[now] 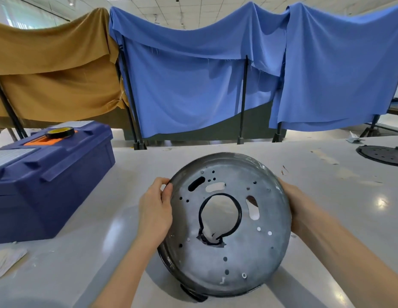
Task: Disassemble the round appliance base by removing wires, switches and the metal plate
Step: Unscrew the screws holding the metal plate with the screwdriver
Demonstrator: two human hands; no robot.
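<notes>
The left hand [154, 210] and right hand [298, 210] clasp opposite rims of the round base [255, 252], tilting it between them on the table [93, 241], likely for inspection.

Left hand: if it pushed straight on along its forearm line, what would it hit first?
The base: the left hand grips its rim. Past that edge, probably only table until the blue cloth, though depth is unclear.
</notes>
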